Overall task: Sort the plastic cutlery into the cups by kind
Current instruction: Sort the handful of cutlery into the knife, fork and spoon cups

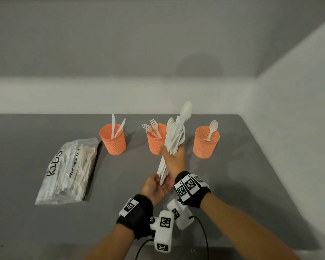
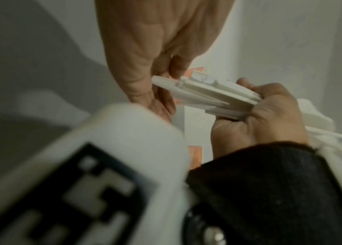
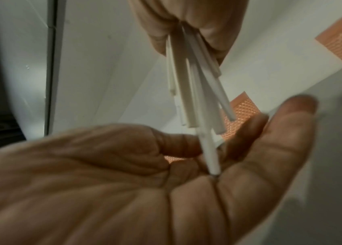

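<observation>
One fat bundle of white plastic cutlery point(image 1: 172, 143) stands nearly upright above the grey table point(image 1: 251, 175), spoon bowls and fork tines fanned at the top, and the right hand point(image 1: 174, 160) has its fingers wrapped tight round the middle of it. Just below, the left hand point(image 1: 156, 187) sits palm-up with fingers loosely spread, handle ends touching its palm. The right wrist view gives what the head camera can't: one handle point(image 3: 209, 152) pokes lower than the rest and lands between the left fingers point(image 3: 281, 140). The left wrist view shows the squared handle butts point(image 2: 203, 92) clustered. Behind the bundle stand three orange mesh cups: the knife cup point(image 1: 113, 138), fork cup point(image 1: 155, 140), spoon cup point(image 1: 206, 142). Far left lies a clear bag point(image 1: 69, 171) of more cutlery.
</observation>
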A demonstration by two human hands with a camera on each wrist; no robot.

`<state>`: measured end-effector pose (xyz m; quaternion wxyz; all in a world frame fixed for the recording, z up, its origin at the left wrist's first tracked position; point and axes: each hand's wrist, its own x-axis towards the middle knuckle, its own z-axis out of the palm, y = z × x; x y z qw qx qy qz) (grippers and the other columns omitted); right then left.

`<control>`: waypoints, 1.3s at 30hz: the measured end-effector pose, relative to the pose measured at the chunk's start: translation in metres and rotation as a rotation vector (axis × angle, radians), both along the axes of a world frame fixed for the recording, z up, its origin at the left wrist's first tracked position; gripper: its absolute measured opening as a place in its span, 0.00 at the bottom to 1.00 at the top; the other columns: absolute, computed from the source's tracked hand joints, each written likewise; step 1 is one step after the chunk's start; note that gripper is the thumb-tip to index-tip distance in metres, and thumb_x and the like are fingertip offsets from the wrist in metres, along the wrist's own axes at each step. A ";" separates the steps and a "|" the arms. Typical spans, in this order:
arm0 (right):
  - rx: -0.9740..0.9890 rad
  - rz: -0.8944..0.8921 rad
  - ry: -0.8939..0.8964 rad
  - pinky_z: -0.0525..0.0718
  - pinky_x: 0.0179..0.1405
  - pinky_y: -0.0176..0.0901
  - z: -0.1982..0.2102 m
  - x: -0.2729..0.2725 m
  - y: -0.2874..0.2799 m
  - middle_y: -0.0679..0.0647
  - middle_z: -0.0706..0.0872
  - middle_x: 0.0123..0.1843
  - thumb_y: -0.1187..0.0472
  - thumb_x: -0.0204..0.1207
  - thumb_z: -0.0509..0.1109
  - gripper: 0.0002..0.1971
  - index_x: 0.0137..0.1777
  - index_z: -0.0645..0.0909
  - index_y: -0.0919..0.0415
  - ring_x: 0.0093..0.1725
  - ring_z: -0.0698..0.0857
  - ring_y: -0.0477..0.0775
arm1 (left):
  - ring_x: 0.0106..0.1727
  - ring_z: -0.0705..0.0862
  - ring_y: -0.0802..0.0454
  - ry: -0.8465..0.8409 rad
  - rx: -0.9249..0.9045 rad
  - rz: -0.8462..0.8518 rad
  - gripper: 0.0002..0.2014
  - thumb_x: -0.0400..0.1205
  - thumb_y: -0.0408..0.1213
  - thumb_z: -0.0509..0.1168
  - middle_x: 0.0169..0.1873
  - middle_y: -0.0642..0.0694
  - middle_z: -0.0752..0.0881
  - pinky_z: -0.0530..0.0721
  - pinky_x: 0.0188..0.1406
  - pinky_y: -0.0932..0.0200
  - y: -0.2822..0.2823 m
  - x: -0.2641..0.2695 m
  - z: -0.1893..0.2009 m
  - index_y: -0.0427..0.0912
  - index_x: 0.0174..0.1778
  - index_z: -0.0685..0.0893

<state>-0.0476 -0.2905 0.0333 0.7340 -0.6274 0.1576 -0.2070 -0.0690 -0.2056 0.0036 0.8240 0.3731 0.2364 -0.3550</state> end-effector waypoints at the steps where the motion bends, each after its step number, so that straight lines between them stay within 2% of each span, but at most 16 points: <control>1: -0.015 -0.008 -0.012 0.81 0.42 0.24 0.000 0.001 0.002 0.46 0.82 0.44 0.75 0.72 0.68 0.18 0.60 0.73 0.62 0.42 0.83 0.41 | 0.20 0.86 0.48 0.018 -0.044 0.058 0.21 0.87 0.41 0.47 0.23 0.38 0.86 0.85 0.18 0.59 -0.001 0.002 0.000 0.30 0.42 0.78; 4: -0.047 -0.013 -0.038 0.82 0.45 0.31 0.000 0.003 0.011 0.49 0.85 0.47 0.73 0.70 0.71 0.24 0.66 0.72 0.66 0.45 0.86 0.41 | 0.34 0.88 0.46 -0.001 -0.125 0.096 0.22 0.85 0.49 0.53 0.38 0.37 0.86 0.89 0.30 0.55 -0.002 0.015 0.005 0.31 0.52 0.78; 6: -0.027 -0.018 -0.053 0.81 0.45 0.31 0.002 0.005 0.016 0.46 0.85 0.46 0.76 0.69 0.71 0.25 0.65 0.71 0.63 0.42 0.85 0.32 | 0.42 0.86 0.49 -0.077 -0.125 0.041 0.19 0.85 0.48 0.54 0.41 0.41 0.87 0.88 0.35 0.58 -0.003 0.026 0.014 0.35 0.54 0.81; 8: -0.008 -0.028 -0.062 0.82 0.44 0.32 0.003 0.012 0.017 0.45 0.85 0.44 0.77 0.67 0.73 0.23 0.60 0.74 0.61 0.40 0.85 0.32 | 0.43 0.85 0.51 -0.130 -0.127 -0.004 0.16 0.85 0.45 0.53 0.43 0.43 0.88 0.88 0.37 0.60 -0.003 0.035 0.021 0.39 0.54 0.82; 13: 0.021 0.027 -0.017 0.84 0.40 0.31 0.010 0.027 0.018 0.47 0.85 0.39 0.74 0.65 0.76 0.18 0.45 0.78 0.52 0.36 0.85 0.36 | 0.34 0.87 0.53 -0.152 -0.077 -0.047 0.14 0.86 0.42 0.53 0.37 0.44 0.86 0.87 0.32 0.61 0.005 0.057 0.020 0.39 0.52 0.82; 16: 0.062 0.117 0.001 0.85 0.43 0.28 0.013 0.033 0.018 0.45 0.87 0.40 0.76 0.66 0.75 0.18 0.45 0.80 0.51 0.41 0.86 0.39 | 0.34 0.83 0.55 -0.189 -0.009 -0.108 0.17 0.85 0.49 0.52 0.40 0.46 0.84 0.84 0.27 0.65 0.007 0.069 0.024 0.42 0.53 0.82; 18: 0.046 0.186 0.046 0.85 0.51 0.32 0.013 0.039 0.019 0.47 0.89 0.45 0.75 0.65 0.77 0.18 0.48 0.83 0.53 0.46 0.87 0.41 | 0.24 0.80 0.60 -0.174 0.008 -0.143 0.19 0.85 0.53 0.52 0.33 0.48 0.83 0.77 0.18 0.71 0.010 0.075 0.025 0.44 0.50 0.82; 20: 0.066 0.245 0.102 0.85 0.55 0.39 0.015 0.046 0.021 0.58 0.89 0.51 0.70 0.60 0.80 0.21 0.54 0.84 0.59 0.50 0.88 0.51 | 0.15 0.74 0.62 -0.182 0.036 -0.193 0.20 0.85 0.53 0.50 0.24 0.49 0.80 0.71 0.11 0.74 0.016 0.079 0.025 0.43 0.45 0.82; 22: 0.155 0.299 0.156 0.84 0.60 0.50 0.014 0.052 0.024 0.66 0.89 0.47 0.67 0.60 0.80 0.22 0.55 0.82 0.63 0.49 0.88 0.60 | 0.12 0.71 0.62 -0.209 0.057 -0.258 0.20 0.86 0.52 0.49 0.19 0.48 0.76 0.66 0.09 0.75 0.022 0.081 0.028 0.44 0.42 0.80; 24: 0.181 0.350 0.172 0.82 0.64 0.54 0.011 0.055 0.027 0.61 0.89 0.38 0.69 0.69 0.74 0.12 0.52 0.82 0.60 0.44 0.88 0.59 | 0.11 0.70 0.61 -0.223 0.067 -0.326 0.19 0.86 0.49 0.48 0.17 0.48 0.75 0.64 0.09 0.75 0.027 0.082 0.029 0.44 0.39 0.78; 26: 0.194 0.323 0.199 0.83 0.59 0.54 0.007 0.057 0.030 0.57 0.87 0.32 0.69 0.74 0.69 0.06 0.48 0.82 0.60 0.38 0.88 0.56 | 0.12 0.72 0.60 -0.239 0.119 -0.426 0.22 0.86 0.51 0.47 0.18 0.48 0.76 0.66 0.11 0.74 0.035 0.084 0.029 0.43 0.36 0.78; 28: 0.253 0.284 0.205 0.87 0.44 0.49 0.003 0.060 0.030 0.55 0.81 0.25 0.69 0.76 0.66 0.04 0.46 0.80 0.60 0.30 0.87 0.54 | 0.17 0.74 0.57 -0.296 0.271 -0.542 0.22 0.85 0.50 0.48 0.23 0.46 0.80 0.72 0.15 0.71 0.045 0.090 0.028 0.41 0.36 0.79; 31: 0.388 0.294 0.221 0.83 0.27 0.41 -0.003 0.060 0.023 0.51 0.77 0.22 0.68 0.78 0.64 0.04 0.49 0.78 0.60 0.22 0.81 0.50 | 0.25 0.80 0.55 -0.512 0.604 -0.598 0.13 0.85 0.35 0.51 0.36 0.42 0.83 0.82 0.25 0.64 0.058 0.105 0.030 0.39 0.42 0.79; 33: 0.438 0.353 0.257 0.80 0.26 0.40 -0.009 0.061 0.016 0.51 0.78 0.23 0.67 0.77 0.65 0.05 0.51 0.77 0.59 0.21 0.77 0.49 | 0.25 0.81 0.58 -0.624 0.662 -0.473 0.10 0.86 0.34 0.53 0.34 0.46 0.82 0.80 0.23 0.67 0.064 0.120 0.033 0.41 0.43 0.78; 37: 0.415 0.453 0.328 0.78 0.24 0.37 -0.013 0.063 0.011 0.52 0.79 0.27 0.68 0.73 0.67 0.07 0.50 0.77 0.61 0.22 0.77 0.47 | 0.40 0.80 0.53 -0.814 0.631 -0.370 0.10 0.85 0.40 0.57 0.41 0.47 0.83 0.79 0.38 0.62 0.059 0.141 0.047 0.39 0.54 0.80; 39: 0.414 0.492 0.369 0.79 0.24 0.36 -0.013 0.063 0.011 0.53 0.81 0.29 0.70 0.77 0.64 0.05 0.49 0.78 0.63 0.23 0.79 0.47 | 0.41 0.82 0.51 -0.879 0.649 -0.355 0.12 0.84 0.40 0.59 0.42 0.45 0.85 0.79 0.40 0.60 0.050 0.142 0.052 0.37 0.54 0.81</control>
